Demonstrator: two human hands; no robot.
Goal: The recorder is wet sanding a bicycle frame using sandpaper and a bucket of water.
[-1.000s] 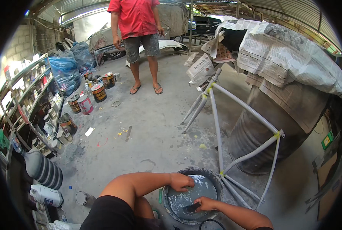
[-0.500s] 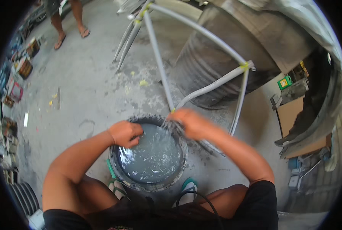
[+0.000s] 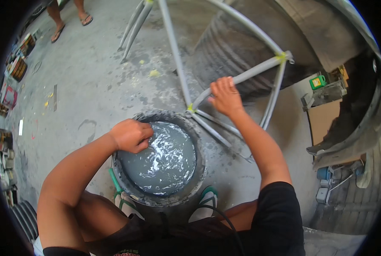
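Observation:
A grey bicycle frame (image 3: 177,55) with yellow-green patches at its joints stands in front of me, its near joint beside the bucket's far right edge. My right hand (image 3: 227,97) is laid over its curved tube, fingers bent across the top and thumb toward the near joint. Below stands a round, dark, stained bucket (image 3: 200,170) of murky grey water (image 3: 160,164), whose surface ripples and glints. Over the bucket's far left rim, my left hand (image 3: 133,135) is closed with fingers curled down. Whatever it may hold is hidden.
A big dark drum (image 3: 237,55) stands behind the frame. Paint cans (image 3: 17,68) line the left side. A green jug (image 3: 317,82) and cardboard (image 3: 325,121) lie at the right. Another person's sandalled feet (image 3: 58,33) are far left. My own sandals (image 3: 207,198) flank the bucket.
My right hand has gone from dripping water at the bucket's far right rim up and right onto the frame's curved tube. My left hand stays closed by the rim. The view has shifted slightly.

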